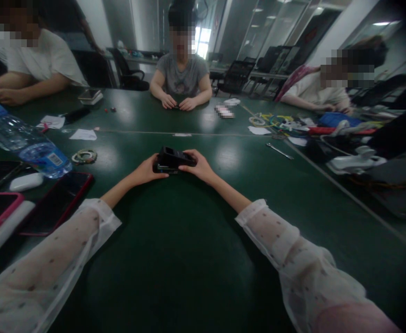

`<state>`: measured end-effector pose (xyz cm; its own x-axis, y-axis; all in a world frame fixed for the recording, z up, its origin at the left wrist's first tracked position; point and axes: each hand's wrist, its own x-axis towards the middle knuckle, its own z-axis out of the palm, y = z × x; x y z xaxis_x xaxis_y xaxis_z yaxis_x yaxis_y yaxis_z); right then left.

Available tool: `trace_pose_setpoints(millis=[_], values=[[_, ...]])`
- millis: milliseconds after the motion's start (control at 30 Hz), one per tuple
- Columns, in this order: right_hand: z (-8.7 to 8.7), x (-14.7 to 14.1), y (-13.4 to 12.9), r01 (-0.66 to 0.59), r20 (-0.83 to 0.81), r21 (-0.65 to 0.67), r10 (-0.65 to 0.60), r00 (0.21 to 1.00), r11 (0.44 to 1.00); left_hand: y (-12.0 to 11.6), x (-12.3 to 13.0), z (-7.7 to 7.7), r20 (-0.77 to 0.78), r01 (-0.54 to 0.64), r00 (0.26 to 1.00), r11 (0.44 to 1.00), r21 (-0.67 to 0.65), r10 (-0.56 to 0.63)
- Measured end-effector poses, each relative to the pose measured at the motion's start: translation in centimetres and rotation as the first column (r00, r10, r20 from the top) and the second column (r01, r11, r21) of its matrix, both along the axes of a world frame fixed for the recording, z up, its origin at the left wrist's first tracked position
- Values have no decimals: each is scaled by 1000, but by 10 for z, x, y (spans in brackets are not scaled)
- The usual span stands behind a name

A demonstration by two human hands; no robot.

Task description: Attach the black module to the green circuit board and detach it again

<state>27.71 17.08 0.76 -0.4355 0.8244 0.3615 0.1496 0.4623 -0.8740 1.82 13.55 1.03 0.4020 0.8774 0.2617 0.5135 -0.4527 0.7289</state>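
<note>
the left hand (144, 171) and right hand (203, 167) hold opposite ends of a black device (171, 157), thumbs nearest. it looks stiff, light and perhaps slick, best taken by those ends; whether it touches the green table (175, 249) beneath, i cannot tell.

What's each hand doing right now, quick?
Left hand: closed around the left end of the black device.
Right hand: closed around its right end.
</note>
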Motion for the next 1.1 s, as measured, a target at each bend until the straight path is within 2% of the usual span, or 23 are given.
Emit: trace_pose_setpoints(millis=[167,400,467,567,667,767,867,1100], values=[[-1,0,0,39,-47,-15,-39,998,999,1,-1,-1,0,8,1000,1000,24,-8],[-6,2,6,256,-117,-72,-263,958,964,-3,-2,3,-20,-1,1000,1000,12,1],[-7,3,7,321,-110,-32,-323,940,946,-3,-2,3,-17,3,1000,1000,9,-3],[-7,4,4,414,-79,108,-407,910,904,-2,-2,2,0,5,1000,1000,-5,-5],[-4,3,-2,406,-32,216,-409,912,888,-1,-1,2,1,-5,1000,1000,-28,5],[-2,1,-4,401,-21,257,-410,912,879,-1,-1,2,1,-13,1000,999,-34,13],[-5,3,1,449,-48,228,-451,891,864,-1,-1,1,15,-1,1000,1000,-27,1],[-22,10,16,548,-47,11,-547,836,836,-1,-2,2,5,14,1000,999,-42,-14]])
